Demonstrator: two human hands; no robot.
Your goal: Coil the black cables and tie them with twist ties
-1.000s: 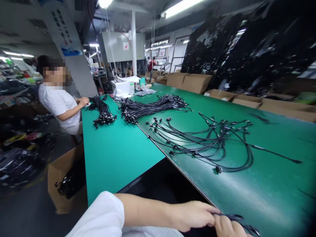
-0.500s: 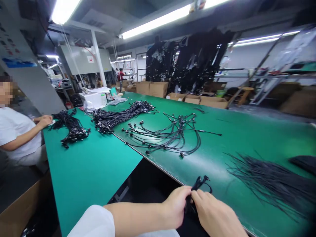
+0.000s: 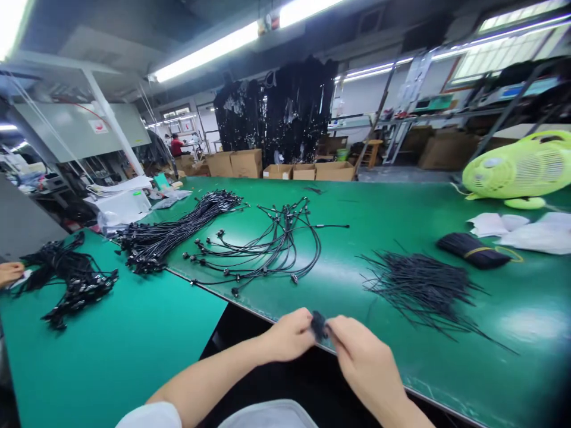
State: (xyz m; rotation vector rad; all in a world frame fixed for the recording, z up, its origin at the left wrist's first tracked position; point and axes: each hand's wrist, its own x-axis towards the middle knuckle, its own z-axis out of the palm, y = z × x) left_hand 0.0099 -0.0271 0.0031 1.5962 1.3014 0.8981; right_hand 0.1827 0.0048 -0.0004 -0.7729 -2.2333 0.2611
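My left hand (image 3: 288,336) and my right hand (image 3: 357,351) meet at the near edge of the dark green table (image 3: 401,238), both pinched on a small coiled black cable (image 3: 318,326) held between them. Just beyond the hands lies a loose spread of black cables with connectors (image 3: 263,249). A pile of thin black ties (image 3: 419,285) lies on the table to the right of my right hand.
A tidy cable bundle (image 3: 173,229) lies far left, another heap (image 3: 66,276) on the lighter green table (image 3: 111,351), where a co-worker's hand (image 3: 9,272) rests. A bound black bundle (image 3: 468,249), white papers (image 3: 513,229), a yellow-green fan (image 3: 517,169) and cardboard boxes (image 3: 276,166) sit farther off.
The view has swung to the right, so the co-worker has nearly left the frame and the fan came in. My hands have gathered the black cable into a tighter coil between them.
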